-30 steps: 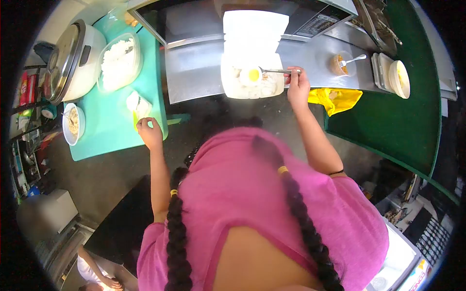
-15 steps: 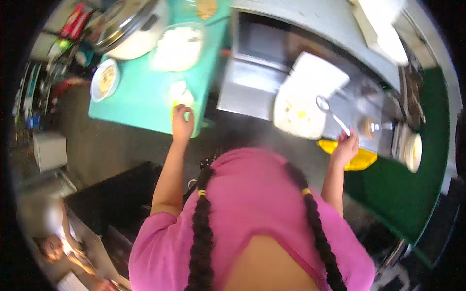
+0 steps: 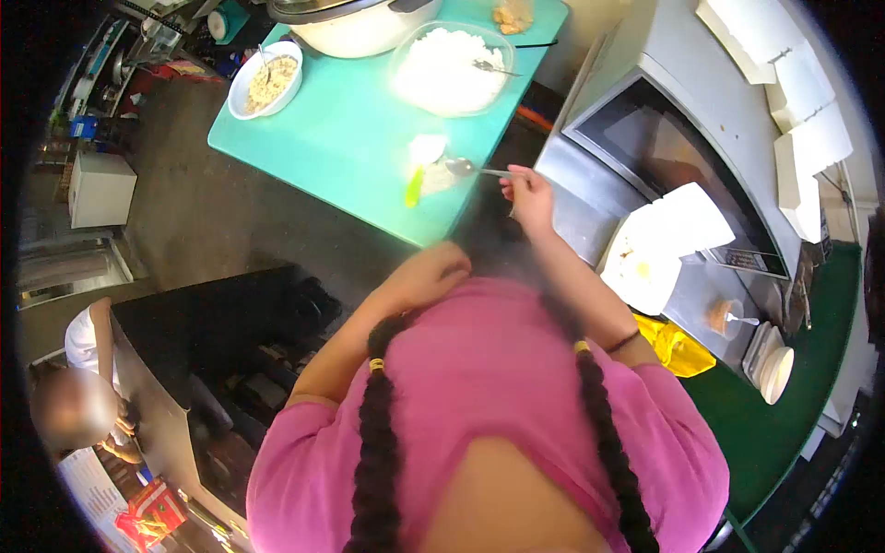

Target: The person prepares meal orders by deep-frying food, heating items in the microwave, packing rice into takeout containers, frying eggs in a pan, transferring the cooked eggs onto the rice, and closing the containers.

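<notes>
My right hand [image 3: 529, 197] is closed round the handle of a metal spoon [image 3: 463, 168], whose bowl is over the corner of the green table [image 3: 323, 157]. Beneath and beside the spoon lies a white item with a clear wrapper [image 3: 429, 149], next to a bright green strip [image 3: 414, 187]. Near my body, off the table's edge, is my left hand [image 3: 446, 269], fingers curled; what is in it, if anything, is hidden. An open white foam box [image 3: 639, 281] with food inside rests on the metal counter [image 3: 576, 180] to the right.
A tub of rice [image 3: 452, 69], a bowl of chopped food [image 3: 269, 85] and a rice cooker [image 3: 359, 28] stand on the table. A microwave [image 3: 682, 152], yellow bag [image 3: 680, 348], small cup [image 3: 722, 315] and stacked containers [image 3: 770, 364] are rightward. Another person [image 3: 78, 396] is at lower left.
The view has turned toward the green table. My right hand has carried the spoon from the foam box to above the table. My left hand has drawn back from the green strip toward my body.
</notes>
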Tool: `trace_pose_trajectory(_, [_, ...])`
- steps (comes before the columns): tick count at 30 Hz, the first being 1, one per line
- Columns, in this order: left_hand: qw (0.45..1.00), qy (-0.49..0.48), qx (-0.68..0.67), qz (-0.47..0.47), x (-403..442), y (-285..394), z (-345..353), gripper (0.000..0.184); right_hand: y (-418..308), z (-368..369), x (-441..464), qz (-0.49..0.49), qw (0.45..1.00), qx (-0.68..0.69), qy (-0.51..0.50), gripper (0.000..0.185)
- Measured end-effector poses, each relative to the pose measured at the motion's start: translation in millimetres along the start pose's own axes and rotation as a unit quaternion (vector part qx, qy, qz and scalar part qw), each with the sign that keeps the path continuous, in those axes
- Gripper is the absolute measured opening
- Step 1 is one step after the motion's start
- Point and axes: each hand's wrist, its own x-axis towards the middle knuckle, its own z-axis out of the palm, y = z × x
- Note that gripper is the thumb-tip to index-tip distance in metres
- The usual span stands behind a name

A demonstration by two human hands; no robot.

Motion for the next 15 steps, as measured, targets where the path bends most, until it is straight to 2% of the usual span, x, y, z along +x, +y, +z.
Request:
trace_pose_trajectory(1, [1.000, -0.002, -0.002, -0.001, -7.2, -1.6, -6.6, 0.015, 1.9, 16.3, 6.2, 0.003, 1.000, 0.000, 0.001, 0.024])
trace_pose_trajectory(2, [1.000, 0.013, -0.003, -0.025, -14.7, -4.3, -13.8, 0.016, 1.8, 30.5, 10.2, -0.083, 0.989, -0.122, 0.022, 0.024])
trace_pose_trajectory(3, [0.999, 0.026, -0.005, -0.047, -22.2, -7.0, -20.8, 0.017, 2.0, 43.2, 11.5, -0.168, 0.955, -0.242, 0.043, 0.023])
trace_pose_trajectory(4, [0.999, 0.019, -0.007, -0.043, -28.0, -9.2, -27.6, 0.017, -5.2, 53.7, 10.2, -0.157, 0.949, -0.272, 0.018, 0.024])
trace_pose_trajectory(7, [0.992, 0.093, 0.008, -0.082, -36.1, -26.6, -37.2, 0.020, 8.8, 72.9, 9.9, -0.166, 0.921, -0.350, -0.036, 0.027])
trace_pose_trajectory(10, [0.993, 0.082, -0.011, -0.079, -21.0, -29.2, -41.0, 0.016, 17.9, 63.2, -1.5, -0.069, 0.919, -0.371, -0.110, 0.029])
trace_pose_trajectory(11, [0.988, 0.077, -0.068, -0.112, -12.5, -26.5, -39.8, 0.014, 19.4, 52.8, -6.1, -0.055, 0.912, -0.378, -0.149, 0.030])
trace_pose_trajectory(12, [0.991, 0.067, -0.060, -0.096, -2.1, -23.6, -42.3, 0.013, 15.2, 39.3, -13.1, -0.045, 0.914, -0.382, -0.127, 0.030])
trace_pose_trajectory(14, [0.994, 0.054, -0.053, -0.078, 15.3, -28.2, -38.8, 0.012, -11.4, 17.8, -26.5, -0.104, 0.896, -0.399, -0.166, 0.029])
trace_pose_trajectory(15, [0.986, 0.059, -0.135, -0.078, 26.8, -40.7, -32.2, 0.012, -27.9, 2.8, -32.0, -0.099, 0.897, -0.401, -0.158, 0.029])
